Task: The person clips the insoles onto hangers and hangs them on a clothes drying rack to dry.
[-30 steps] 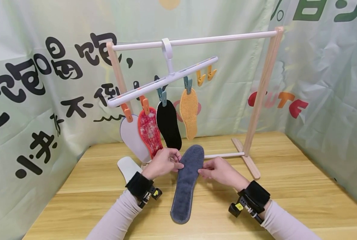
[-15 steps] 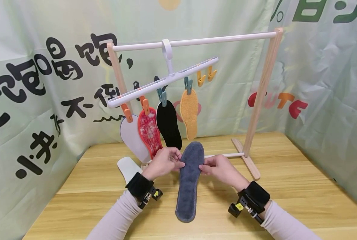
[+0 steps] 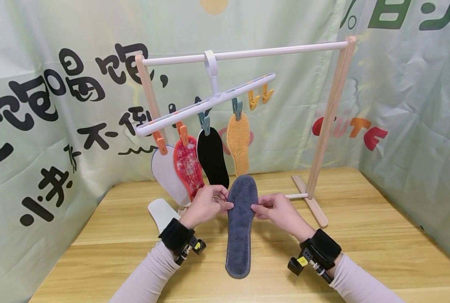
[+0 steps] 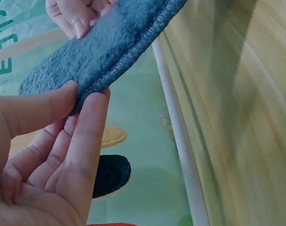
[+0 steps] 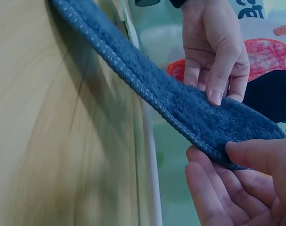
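Observation:
A dark grey fuzzy insole (image 3: 241,227) with a stitched edge is held up between both hands, its wide end toward the rack. My left hand (image 3: 208,205) pinches its left edge between thumb and fingers; the left wrist view shows the thumb on top of the insole (image 4: 110,47) and fingers beneath. On the opposite edge, my right hand (image 3: 278,209) pinches it the same way, thumb on the fuzzy face. In the right wrist view the insole (image 5: 171,103) slants down from upper left, with its stitched rim facing the table.
A white clip hanger (image 3: 214,100) hangs tilted from a wooden rack's rail (image 3: 278,51). Clipped on it are a pale insole (image 3: 168,168), a red one (image 3: 188,164), a black one (image 3: 213,155) and a yellow one (image 3: 238,141). Two yellow clips (image 3: 253,101) hold nothing. A white insole (image 3: 162,213) lies left.
The grey insole has swung from a slant to nearly straight, its near end shifting right and its far end rising slightly. Both hands have moved up a little while keeping their pinch.

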A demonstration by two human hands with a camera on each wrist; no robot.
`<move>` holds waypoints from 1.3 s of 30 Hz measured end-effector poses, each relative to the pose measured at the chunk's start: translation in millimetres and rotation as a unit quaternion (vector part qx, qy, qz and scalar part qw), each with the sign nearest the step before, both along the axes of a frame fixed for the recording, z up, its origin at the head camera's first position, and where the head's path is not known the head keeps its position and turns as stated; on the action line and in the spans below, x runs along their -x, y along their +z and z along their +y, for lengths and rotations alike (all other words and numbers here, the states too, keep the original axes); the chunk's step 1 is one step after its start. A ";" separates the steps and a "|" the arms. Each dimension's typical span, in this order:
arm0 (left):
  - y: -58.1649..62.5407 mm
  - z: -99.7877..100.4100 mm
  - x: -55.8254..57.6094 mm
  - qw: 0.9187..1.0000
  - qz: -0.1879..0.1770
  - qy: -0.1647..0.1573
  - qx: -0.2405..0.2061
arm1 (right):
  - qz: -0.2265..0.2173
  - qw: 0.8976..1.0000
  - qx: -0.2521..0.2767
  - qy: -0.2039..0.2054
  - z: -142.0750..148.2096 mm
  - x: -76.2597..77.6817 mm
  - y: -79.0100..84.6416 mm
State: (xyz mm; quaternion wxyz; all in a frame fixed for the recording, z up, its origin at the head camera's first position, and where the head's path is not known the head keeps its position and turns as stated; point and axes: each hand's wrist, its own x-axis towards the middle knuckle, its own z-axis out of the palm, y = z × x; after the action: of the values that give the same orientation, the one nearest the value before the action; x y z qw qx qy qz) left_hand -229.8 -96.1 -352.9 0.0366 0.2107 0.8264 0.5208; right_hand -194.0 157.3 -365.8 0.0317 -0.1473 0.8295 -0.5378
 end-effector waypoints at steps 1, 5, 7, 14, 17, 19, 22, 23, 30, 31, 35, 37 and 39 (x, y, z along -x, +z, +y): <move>-0.1 0.2 0.0 1.000 0.001 0.003 0.001 | -0.004 1.000 0.004 -0.003 -0.1 -0.2 0.7; 0.2 0.8 -0.3 1.000 0.011 0.011 0.001 | -0.017 1.000 0.020 -0.013 -0.7 -2.1 4.5; 0.8 1.1 -0.8 1.000 0.016 0.013 0.001 | -0.023 0.999 0.032 -0.013 -1.0 -2.3 5.6; 3.1 2.2 -1.2 0.999 0.035 0.022 0.014 | -0.024 0.998 0.059 -0.006 -0.4 -2.0 7.8; 3.3 3.0 -0.7 0.999 0.039 0.023 0.016 | -0.023 0.998 0.063 -0.006 1.0 -1.2 8.3; 3.5 3.5 -1.0 0.999 0.038 0.022 0.016 | -0.020 0.998 0.063 -0.004 2.2 -0.5 8.1; 3.0 4.0 -1.6 0.999 0.036 0.019 0.014 | -0.018 0.998 0.065 -0.001 3.8 0.8 6.7; 3.1 4.4 -1.7 0.999 0.035 0.019 0.013 | -0.017 0.998 0.066 -0.001 4.4 1.0 6.2; 4.0 7.5 -0.6 0.999 0.028 0.017 -0.011 | -0.019 0.996 0.086 0.003 7.5 2.6 4.5; 4.4 7.8 -0.5 0.999 0.031 0.018 -0.013 | -0.019 0.996 0.088 0.004 8.0 3.4 4.4; 6.1 8.3 0.3 0.999 0.035 0.022 -0.022 | -0.016 0.996 0.089 0.009 10.7 6.2 5.9; 6.8 8.7 1.3 0.999 0.031 0.023 -0.028 | -0.013 0.996 0.090 0.013 12.3 7.8 7.0; 7.7 9.3 2.2 0.999 0.020 0.020 -0.040 | -0.010 0.996 0.089 0.019 13.5 9.2 8.6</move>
State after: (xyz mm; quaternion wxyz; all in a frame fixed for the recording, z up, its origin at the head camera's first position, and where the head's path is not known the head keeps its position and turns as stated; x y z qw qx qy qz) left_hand -232.0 -86.9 -345.2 0.0011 0.2064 0.8095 0.5497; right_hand -203.2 170.9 -357.2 0.0369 -0.1600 0.7751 -0.6101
